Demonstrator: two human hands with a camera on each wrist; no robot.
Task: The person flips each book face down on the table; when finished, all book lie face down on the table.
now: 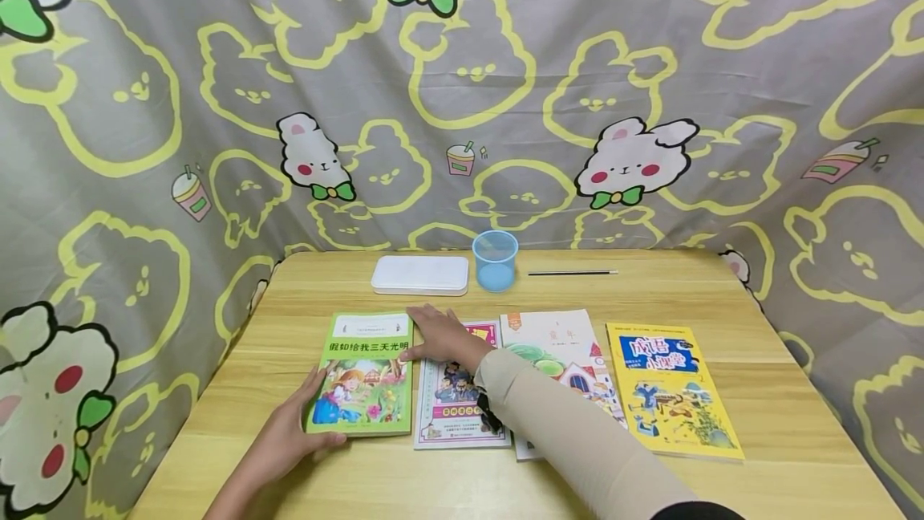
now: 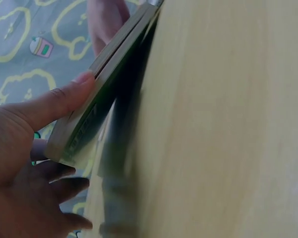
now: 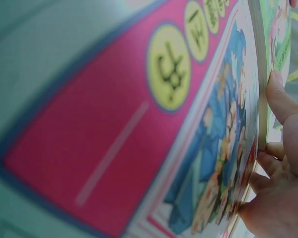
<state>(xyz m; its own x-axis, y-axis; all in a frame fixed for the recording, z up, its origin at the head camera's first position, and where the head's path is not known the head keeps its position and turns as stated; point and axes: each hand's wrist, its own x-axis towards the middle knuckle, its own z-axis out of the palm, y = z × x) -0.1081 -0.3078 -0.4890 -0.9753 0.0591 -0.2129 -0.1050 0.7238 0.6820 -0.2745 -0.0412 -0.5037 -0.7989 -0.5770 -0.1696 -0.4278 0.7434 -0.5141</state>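
Observation:
The green-covered book (image 1: pixel 366 393) is between both hands at the left of the row. My left hand (image 1: pixel 287 429) grips its lower left corner, and in the left wrist view the thumb (image 2: pixel 64 101) presses on the book's edge while a dark gap shows beneath the book (image 2: pixel 102 82). My right hand (image 1: pixel 449 337) holds the upper right side, its thumb (image 3: pixel 280 96) at the cover's edge and its fingers along the side. Under the right wrist lies a pink-bordered book (image 1: pixel 462 421), partly hidden by that hand and forearm.
Right of these lie a white storybook (image 1: pixel 545 331), partly under the sleeve (image 1: pixel 577 440), and a yellow book (image 1: pixel 678 392). A white case (image 1: pixel 420 274), a translucent blue cup (image 1: pixel 495 263) and a thin dark stick (image 1: pixel 573 273) line the table's (image 1: pixel 325 279) back.

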